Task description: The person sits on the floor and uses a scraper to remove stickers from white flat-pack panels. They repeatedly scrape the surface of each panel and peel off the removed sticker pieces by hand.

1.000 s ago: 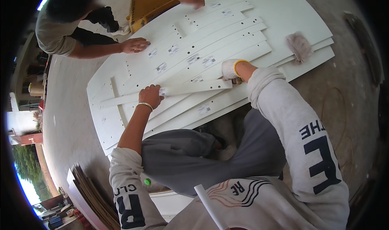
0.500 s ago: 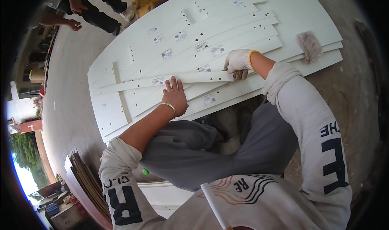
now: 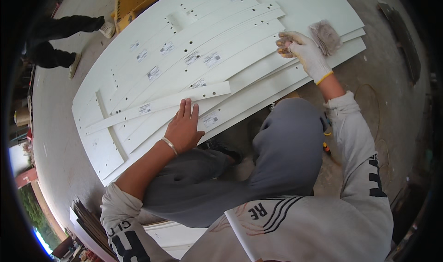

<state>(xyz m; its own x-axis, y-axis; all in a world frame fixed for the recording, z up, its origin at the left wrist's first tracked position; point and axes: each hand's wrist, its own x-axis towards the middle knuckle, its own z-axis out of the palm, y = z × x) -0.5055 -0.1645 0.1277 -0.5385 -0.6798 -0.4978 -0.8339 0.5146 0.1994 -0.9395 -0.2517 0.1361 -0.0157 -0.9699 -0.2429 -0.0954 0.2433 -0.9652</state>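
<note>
An open lane crosses the stacked flat white panels (image 3: 318, 8) between the right end of the long narrow white strip (image 3: 161, 106) and the right hand in a white knit glove (image 3: 300, 53); stepped panel edges run through it. The bare left hand (image 3: 185, 128) obstructs the strip's near side. The crumpled greyish-pink cloth (image 3: 326, 36) limits passage right of the glove. The bent knee in grey trousers (image 3: 295, 123) restricts access at the near edge

Grey floor (image 3: 55, 114), cluttered edges
Yellow structure (image 3: 138, 1) at top; a co-worker's dark trousers (image 3: 69, 27) and pale shoes (image 3: 107, 30), upper left; stacked boards (image 3: 92, 227), lower left; a dark strip (image 3: 401, 40), possibly a plank, far right.
</note>
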